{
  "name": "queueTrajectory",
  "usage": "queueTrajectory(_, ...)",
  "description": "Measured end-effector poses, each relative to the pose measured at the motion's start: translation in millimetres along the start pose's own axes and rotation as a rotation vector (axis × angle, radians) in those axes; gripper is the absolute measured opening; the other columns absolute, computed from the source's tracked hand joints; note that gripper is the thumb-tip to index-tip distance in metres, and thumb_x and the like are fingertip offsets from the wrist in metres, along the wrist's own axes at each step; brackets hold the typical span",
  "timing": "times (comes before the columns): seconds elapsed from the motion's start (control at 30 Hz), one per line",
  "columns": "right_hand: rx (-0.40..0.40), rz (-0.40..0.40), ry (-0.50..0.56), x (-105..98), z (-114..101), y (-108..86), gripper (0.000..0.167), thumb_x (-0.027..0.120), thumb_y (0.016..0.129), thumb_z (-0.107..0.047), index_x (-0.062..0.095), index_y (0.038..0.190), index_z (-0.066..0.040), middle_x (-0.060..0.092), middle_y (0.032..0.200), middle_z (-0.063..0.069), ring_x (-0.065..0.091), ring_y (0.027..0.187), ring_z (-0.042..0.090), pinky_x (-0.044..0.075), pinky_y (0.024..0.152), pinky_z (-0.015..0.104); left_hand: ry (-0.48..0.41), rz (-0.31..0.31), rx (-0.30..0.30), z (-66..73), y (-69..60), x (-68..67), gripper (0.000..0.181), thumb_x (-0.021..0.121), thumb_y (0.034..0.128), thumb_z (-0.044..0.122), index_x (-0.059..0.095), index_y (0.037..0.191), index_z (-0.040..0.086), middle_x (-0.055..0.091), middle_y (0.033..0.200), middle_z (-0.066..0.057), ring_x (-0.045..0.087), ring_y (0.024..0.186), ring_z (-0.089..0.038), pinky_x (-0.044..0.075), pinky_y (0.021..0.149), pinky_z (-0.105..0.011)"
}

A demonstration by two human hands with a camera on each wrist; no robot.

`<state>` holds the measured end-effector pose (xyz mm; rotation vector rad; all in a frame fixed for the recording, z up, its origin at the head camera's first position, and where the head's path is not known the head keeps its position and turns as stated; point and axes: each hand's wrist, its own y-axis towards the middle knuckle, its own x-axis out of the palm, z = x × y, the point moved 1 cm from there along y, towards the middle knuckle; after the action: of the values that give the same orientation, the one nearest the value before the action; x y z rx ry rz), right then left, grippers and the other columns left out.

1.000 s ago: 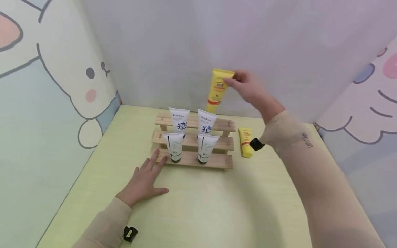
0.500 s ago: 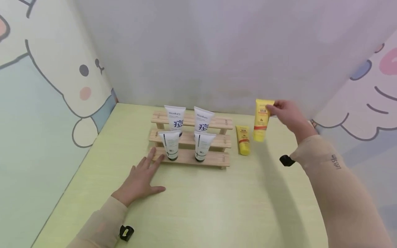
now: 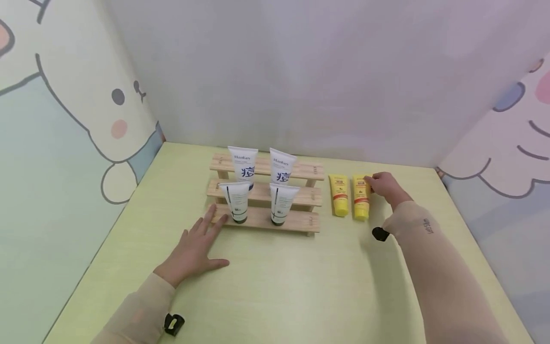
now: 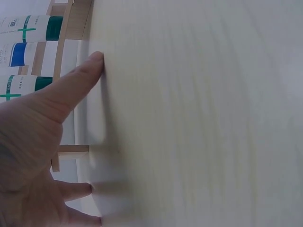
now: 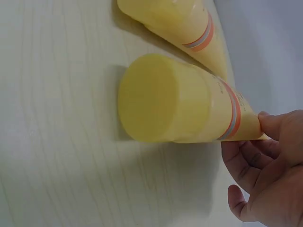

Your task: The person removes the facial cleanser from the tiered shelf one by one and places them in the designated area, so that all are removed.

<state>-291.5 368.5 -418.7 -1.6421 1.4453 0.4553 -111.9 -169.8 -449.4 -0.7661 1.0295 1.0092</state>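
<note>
My right hand point(image 3: 386, 186) pinches a yellow squeeze tube point(image 3: 361, 198) by its right edge near the flat end. In the right wrist view this tube point(image 5: 189, 101) lies along the tabletop, its round cap toward the camera, with the thumb on top and fingers beneath. Just left of it lies a second yellow tube point(image 3: 340, 195). My left hand point(image 3: 193, 246) rests with spread fingers at the left end of a three-step wooden rack point(image 3: 296, 220). Two white tubes with green caps stand on the lowest step: a left one point(image 3: 237, 200) and a right one point(image 3: 283, 203).
Behind them on the rack stand two Hankey tubes, the left one point(image 3: 243, 162) and the right one point(image 3: 281, 165), partly hidden. The pale table point(image 3: 275, 282) meets a grey back wall point(image 3: 283, 81). Cartoon-printed walls close off both sides.
My right hand has carried the yellow tube from behind the rack to the right and down onto the table, beside the other yellow tube. The left hand has stayed at the rack.
</note>
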Motion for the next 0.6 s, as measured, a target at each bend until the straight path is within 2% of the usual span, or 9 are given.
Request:
queueTrajectory(0.13,0.061,0.003,0.001,4.0,2.8,6.0,0.068,0.038,0.112,-0.041,0.041,0.149,0.016,0.052,0.140,0.034,0.050,0.125,0.043,0.045,0.109,0.057,-0.001,0.003,-0.001,0.8,-0.1,-0.2,0.114,0.089,0.0788,0.052,0.025,0.168,0.020,0.004,0.177,-0.019,0.035,0.148,-0.060,0.035,0.102,-0.087)
queueTrajectory(0.2,0.091,0.018,0.019,5.8,2.9,7.1,0.071,0.039,0.111,-0.042,0.036,0.153,0.016,0.046,0.148,0.036,0.047,0.131,0.044,0.042,0.116,0.057,0.001,0.004,-0.003,0.8,0.1,0.0,0.115,0.089,0.0786,0.052,0.025,0.168,0.020,0.004,0.177,-0.019,0.035,0.148,-0.059,0.035,0.102,-0.087)
queueTrajectory(0.3,0.137,0.056,0.047,8.3,2.2,6.7,0.073,0.042,0.110,-0.045,0.039,0.153,0.014,0.046,0.152,0.034,0.047,0.135,0.042,0.041,0.119,0.056,0.003,0.005,-0.004,0.5,0.3,0.6,0.115,0.089,0.0786,0.052,0.025,0.168,0.020,0.004,0.177,-0.019,0.035,0.148,-0.059,0.035,0.102,-0.087)
queueTrajectory(0.37,0.158,0.081,0.059,8.8,1.0,3.9,0.071,0.044,0.110,-0.046,0.044,0.151,0.013,0.050,0.148,0.032,0.049,0.131,0.040,0.042,0.118,0.054,-0.001,0.007,-0.003,0.6,0.2,0.6,0.115,0.090,0.0784,0.052,0.026,0.168,0.020,0.004,0.177,-0.019,0.035,0.148,-0.060,0.035,0.102,-0.087)
queueTrajectory(0.47,0.155,0.109,0.019,6.6,-0.1,-3.4,0.069,0.046,0.110,-0.046,0.052,0.145,0.012,0.059,0.138,0.029,0.053,0.125,0.039,0.044,0.115,0.055,-0.006,0.011,-0.001,0.8,-0.3,0.4,0.114,0.089,0.0785,0.052,0.026,0.168,0.020,0.004,0.177,-0.019,0.035,0.148,-0.060,0.035,0.102,-0.087)
queueTrajectory(0.6,0.093,0.130,-0.095,-2.4,-2.7,-13.3,0.066,0.045,0.110,-0.047,0.057,0.139,0.011,0.070,0.123,0.028,0.059,0.121,0.045,0.035,0.116,0.067,-0.007,0.013,-0.004,0.9,-1.0,-0.2,0.114,0.089,0.0789,0.052,0.026,0.168,0.020,0.004,0.177,-0.019,0.034,0.148,-0.060,0.035,0.103,-0.087)
